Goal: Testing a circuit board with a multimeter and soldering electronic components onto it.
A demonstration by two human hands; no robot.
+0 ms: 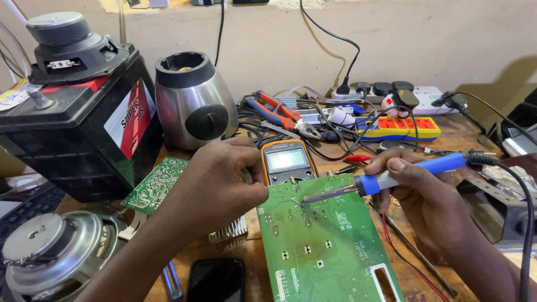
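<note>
A large green circuit board point(324, 246) lies on the wooden bench in front of me. My right hand point(425, 201) grips a blue-handled soldering iron point(391, 178), its metal tip resting on the board's upper left part. My left hand point(215, 187) is closed near the board's top left corner, fingers pinched on something thin that I cannot make out; a fine wire seems to lead toward the iron's tip. An orange-and-grey multimeter point(286, 161) sits just behind the board, between my hands.
A black battery point(84, 128) carrying a speaker stands at left, next to a steel blender base point(193, 100). A smaller green board point(155, 184), a finned heatsink point(229, 230), a phone point(215, 279), pliers point(277, 112), power strips point(400, 127) and tangled cables crowd the bench. Another speaker point(53, 251) lies front left.
</note>
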